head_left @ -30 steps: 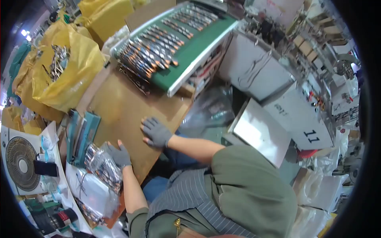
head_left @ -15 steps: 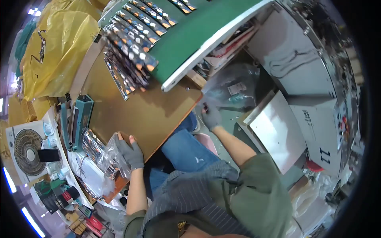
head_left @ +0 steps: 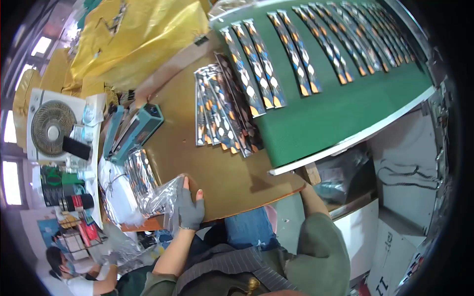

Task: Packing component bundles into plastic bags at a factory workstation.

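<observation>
My left hand (head_left: 191, 209), in a grey glove with bare fingertips, lies at the near edge of the brown tabletop (head_left: 222, 187). Its fingers are stretched out and apart, against crumpled clear plastic bags (head_left: 165, 197). Beside these bags, a bundle of shiny patterned strips (head_left: 139, 170) lies further left. My right forearm (head_left: 313, 200) reaches to the table's right corner, where the hand is hidden beneath. Ahead, a fanned pile of patterned flat strips (head_left: 217, 111) rests on the tabletop next to the green conveyor belt (head_left: 316, 123).
Several more strips (head_left: 296, 54) lie in rows across the belt. A teal sealing machine (head_left: 136, 130) stands on the left, with a fan (head_left: 53, 126) beyond it. Below the belt's edge is a clear bag (head_left: 331, 187). A co-worker (head_left: 79, 274) sits at lower left.
The view has swung right, showing more of the belt. My right hand, visible before beside the clear bag under the belt, is now hidden beneath the table corner. My left hand stays by the plastic.
</observation>
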`<action>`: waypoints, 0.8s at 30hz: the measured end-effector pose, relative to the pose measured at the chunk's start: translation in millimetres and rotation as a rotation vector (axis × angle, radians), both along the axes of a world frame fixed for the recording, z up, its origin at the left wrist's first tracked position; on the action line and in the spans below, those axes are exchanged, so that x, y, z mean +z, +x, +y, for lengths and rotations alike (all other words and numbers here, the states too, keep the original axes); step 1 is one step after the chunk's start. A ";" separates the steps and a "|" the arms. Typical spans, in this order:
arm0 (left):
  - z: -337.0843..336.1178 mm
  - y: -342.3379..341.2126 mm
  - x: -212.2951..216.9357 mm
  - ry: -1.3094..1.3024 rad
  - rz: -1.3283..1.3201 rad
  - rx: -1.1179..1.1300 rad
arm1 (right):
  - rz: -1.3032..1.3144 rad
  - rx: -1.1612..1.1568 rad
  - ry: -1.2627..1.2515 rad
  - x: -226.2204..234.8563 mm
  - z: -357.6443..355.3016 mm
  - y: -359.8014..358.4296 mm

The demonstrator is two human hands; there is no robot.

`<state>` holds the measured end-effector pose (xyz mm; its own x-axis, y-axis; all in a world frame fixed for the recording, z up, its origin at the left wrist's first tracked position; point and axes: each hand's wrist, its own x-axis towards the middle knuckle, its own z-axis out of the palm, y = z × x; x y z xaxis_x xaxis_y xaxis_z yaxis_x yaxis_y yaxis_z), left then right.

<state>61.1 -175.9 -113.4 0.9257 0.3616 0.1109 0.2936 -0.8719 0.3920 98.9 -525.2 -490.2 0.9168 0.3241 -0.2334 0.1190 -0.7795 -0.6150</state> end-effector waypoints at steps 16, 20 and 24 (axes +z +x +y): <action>-51.6 -103.8 188.5 -0.461 -0.382 -0.701 | -0.271 0.362 0.986 674.7 89.1 -83.3; -14.9 -179.2 309.5 -1.233 -0.356 -1.093 | -0.173 0.817 0.786 721.5 150.1 -134.5; 35.4 -269.5 340.1 -0.986 -0.288 -0.438 | -0.490 0.881 0.995 748.4 212.7 -166.8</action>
